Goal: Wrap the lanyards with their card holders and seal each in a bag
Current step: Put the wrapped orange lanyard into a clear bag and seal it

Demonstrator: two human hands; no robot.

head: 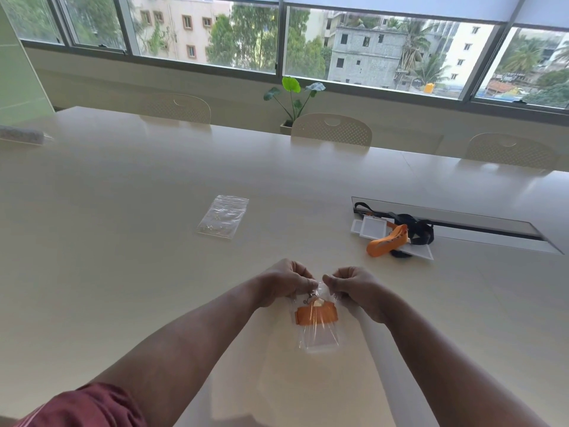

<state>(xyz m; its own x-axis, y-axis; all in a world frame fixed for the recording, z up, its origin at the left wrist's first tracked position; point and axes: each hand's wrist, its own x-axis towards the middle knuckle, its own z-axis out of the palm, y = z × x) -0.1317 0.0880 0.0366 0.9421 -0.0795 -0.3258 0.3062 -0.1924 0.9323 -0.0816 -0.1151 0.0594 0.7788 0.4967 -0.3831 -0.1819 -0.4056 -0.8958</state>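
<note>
**Orange lanyard bagged, top edge pinched**

We see a clear bag (317,328) holding a wrapped orange lanyard (317,314) and its card holder (320,342), hanging just above the pale bench (123,226). Farther off lie a pile of empty bags (223,217) and, to the right, more lanyards with card holders (395,234) beside a cable slot (480,228). Chairs (332,129) and a plant (292,98) stand before wide windows (369,47). Our left hand (284,282) and right hand (357,288), fingers curled, each pinch the bag's top edge.
</note>
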